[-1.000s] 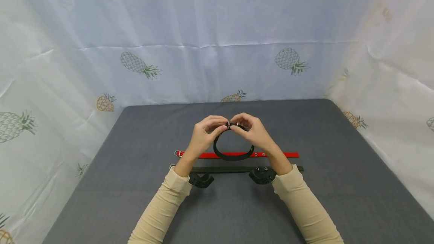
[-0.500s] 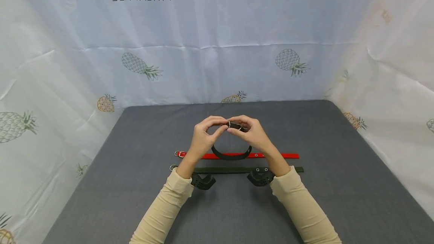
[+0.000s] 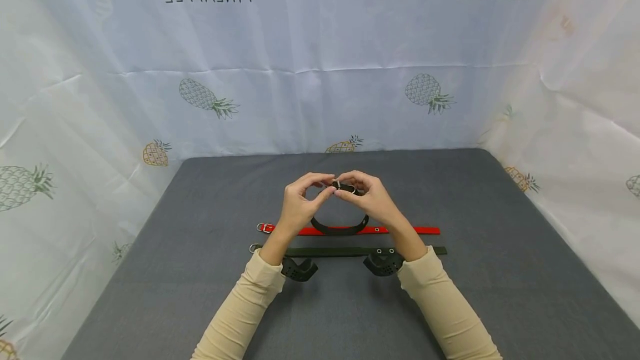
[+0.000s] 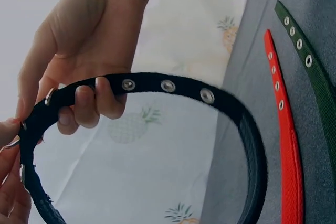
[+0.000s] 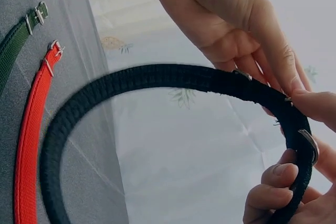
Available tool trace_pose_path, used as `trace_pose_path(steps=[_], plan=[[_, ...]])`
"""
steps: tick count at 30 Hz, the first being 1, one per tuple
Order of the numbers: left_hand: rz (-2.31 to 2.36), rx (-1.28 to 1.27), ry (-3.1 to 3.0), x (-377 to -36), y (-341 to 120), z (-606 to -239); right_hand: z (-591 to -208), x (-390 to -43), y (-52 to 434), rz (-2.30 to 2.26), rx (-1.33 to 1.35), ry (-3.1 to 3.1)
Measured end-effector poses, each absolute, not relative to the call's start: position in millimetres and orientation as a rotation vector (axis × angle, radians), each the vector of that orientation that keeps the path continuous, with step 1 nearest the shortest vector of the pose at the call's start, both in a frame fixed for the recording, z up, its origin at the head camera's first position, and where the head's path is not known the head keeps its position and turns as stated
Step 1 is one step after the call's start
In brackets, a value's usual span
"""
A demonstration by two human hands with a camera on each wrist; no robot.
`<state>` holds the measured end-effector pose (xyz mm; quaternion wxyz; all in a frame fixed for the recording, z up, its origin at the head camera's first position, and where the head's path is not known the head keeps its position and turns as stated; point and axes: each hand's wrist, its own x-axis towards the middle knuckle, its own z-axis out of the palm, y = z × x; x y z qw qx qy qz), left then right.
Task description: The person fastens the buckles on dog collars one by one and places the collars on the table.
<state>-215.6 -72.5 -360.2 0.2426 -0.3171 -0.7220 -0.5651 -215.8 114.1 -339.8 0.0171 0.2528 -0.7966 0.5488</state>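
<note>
grip: left hand [image 3: 299, 204] and right hand [image 3: 372, 198] are both pinching the black collar [image 3: 340, 228] at its buckle [image 3: 345, 186], fingertips meeting | collar: looping down between wrists, held above the mat [image 3: 500, 271], buckle possibly being fastened | beyond: red strap [image 3: 415, 230] and green strap [image 3: 330, 251] are lying flat, parallel, underneath

From my head view, the metal buckle of the looped black webbing collar [image 3: 340, 225] is mostly covered by the fingertips of the left hand [image 3: 298, 204] and right hand [image 3: 372, 200], so I cannot tell whether it is fastened. The flat red collar strap [image 3: 405, 230] is hidden mid-length behind the loop and wrists. In my left wrist view the loop's lower arc runs off the bottom edge, blurred.
</note>
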Motion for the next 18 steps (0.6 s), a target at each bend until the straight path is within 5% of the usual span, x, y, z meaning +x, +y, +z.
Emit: trace_pose_path(steps=[18], plan=[[-1.731,-0.81,-1.899,-214.4,-78.1,-357.6,-344.5,-215.9,113.5,1.823,0.807,-2.437]])
